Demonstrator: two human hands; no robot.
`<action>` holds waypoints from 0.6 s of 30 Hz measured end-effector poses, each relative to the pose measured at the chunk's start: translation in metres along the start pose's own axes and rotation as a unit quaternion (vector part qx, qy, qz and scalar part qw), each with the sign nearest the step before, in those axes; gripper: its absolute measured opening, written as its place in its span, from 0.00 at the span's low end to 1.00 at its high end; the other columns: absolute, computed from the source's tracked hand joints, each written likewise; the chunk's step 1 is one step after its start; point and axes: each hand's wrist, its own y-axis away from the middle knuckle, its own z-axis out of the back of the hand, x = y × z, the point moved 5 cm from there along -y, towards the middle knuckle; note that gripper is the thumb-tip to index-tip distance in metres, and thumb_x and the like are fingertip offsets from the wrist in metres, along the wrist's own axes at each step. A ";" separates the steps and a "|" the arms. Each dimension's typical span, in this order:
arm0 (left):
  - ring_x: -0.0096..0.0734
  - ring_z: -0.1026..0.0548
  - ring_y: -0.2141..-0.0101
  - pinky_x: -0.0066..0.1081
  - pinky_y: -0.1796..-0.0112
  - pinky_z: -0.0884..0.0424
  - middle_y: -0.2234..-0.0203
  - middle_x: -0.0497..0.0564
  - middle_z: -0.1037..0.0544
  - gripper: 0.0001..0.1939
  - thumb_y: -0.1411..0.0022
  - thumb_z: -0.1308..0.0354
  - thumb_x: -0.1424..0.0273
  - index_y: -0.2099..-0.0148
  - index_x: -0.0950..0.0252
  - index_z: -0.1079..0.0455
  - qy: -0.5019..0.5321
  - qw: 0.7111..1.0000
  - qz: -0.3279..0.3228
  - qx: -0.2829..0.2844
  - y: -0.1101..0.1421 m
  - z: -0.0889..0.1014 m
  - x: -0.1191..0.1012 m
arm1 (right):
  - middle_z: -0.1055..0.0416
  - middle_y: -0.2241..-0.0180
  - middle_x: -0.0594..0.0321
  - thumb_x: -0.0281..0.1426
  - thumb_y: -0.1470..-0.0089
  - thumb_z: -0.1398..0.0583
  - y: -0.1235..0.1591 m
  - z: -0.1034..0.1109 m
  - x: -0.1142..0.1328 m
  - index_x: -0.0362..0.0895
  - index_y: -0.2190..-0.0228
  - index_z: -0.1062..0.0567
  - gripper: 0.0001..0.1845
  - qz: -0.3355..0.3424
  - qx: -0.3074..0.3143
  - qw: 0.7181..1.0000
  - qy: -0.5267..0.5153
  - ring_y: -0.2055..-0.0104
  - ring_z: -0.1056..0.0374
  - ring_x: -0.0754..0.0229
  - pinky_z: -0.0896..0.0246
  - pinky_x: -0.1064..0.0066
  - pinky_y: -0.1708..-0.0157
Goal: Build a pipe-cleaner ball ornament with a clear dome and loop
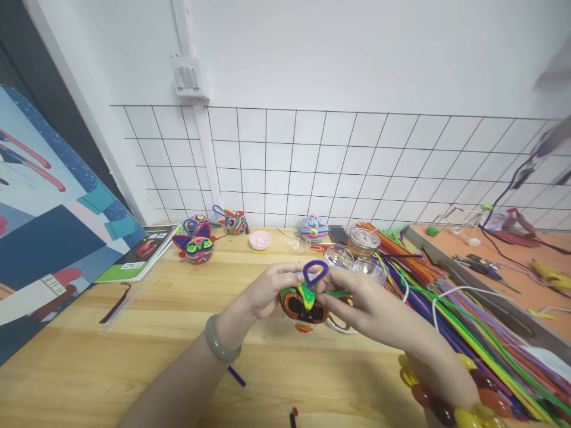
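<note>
In the head view a round ornament (304,310) covered in coiled pipe cleaners, black and orange with green and yellow on top, is held above the table. A purple pipe-cleaner loop (315,271) stands up from its top. My left hand (273,289) is closed around the ornament's left side. At its right side my right hand (357,299) is closed, thumb and fingers around a green pipe cleaner (339,293), fingertips against the ornament. The far ends of several fingers are hidden.
Finished ornaments (197,246) stand at the back left near a pink bowl (260,240). Clear plastic cups (339,257) are behind my right hand. Bundles of pipe cleaners (468,339) fill the right side. A purple piece (236,376) lies near my left forearm. A wire grid (281,168) lines the wall.
</note>
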 end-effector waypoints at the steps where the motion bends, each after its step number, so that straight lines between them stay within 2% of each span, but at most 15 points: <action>1: 0.34 0.25 0.65 0.29 0.62 0.31 0.64 0.55 0.20 0.08 0.48 0.39 0.71 0.65 0.67 0.22 0.000 1.000 0.003 0.005 0.000 0.000 0.001 | 0.31 0.74 0.66 0.25 0.44 0.45 0.000 0.000 -0.001 0.44 0.70 0.32 0.04 -0.002 0.004 1.000 -0.001 0.73 0.36 0.64 0.38 0.73 0.73; 8: 0.36 0.25 0.62 0.29 0.59 0.32 0.63 0.56 0.20 0.12 0.49 0.39 0.72 0.60 0.68 0.22 0.013 1.000 0.004 0.002 -0.001 0.002 0.004 | 0.27 0.71 0.64 0.28 0.42 0.43 -0.001 0.001 -0.004 0.44 0.68 0.27 0.05 0.001 0.009 0.998 -0.059 0.70 0.33 0.63 0.36 0.72 0.68; 12: 0.33 0.26 0.66 0.28 0.62 0.32 0.65 0.55 0.20 0.10 0.51 0.39 0.73 0.64 0.69 0.23 0.016 1.000 0.006 -0.014 -0.001 0.003 0.003 | 0.26 0.68 0.60 0.30 0.42 0.42 -0.002 0.000 -0.006 0.44 0.68 0.24 0.06 0.009 -0.004 0.999 -0.053 0.65 0.32 0.60 0.38 0.70 0.64; 18: 0.28 0.28 0.72 0.26 0.67 0.32 0.71 0.53 0.21 0.06 0.56 0.37 0.73 0.71 0.69 0.24 0.028 0.999 0.032 -0.023 0.000 -0.004 -0.001 | 0.28 0.71 0.61 0.29 0.41 0.44 -0.003 -0.001 0.000 0.43 0.70 0.25 0.09 0.025 0.003 0.999 -0.043 0.68 0.34 0.62 0.41 0.71 0.67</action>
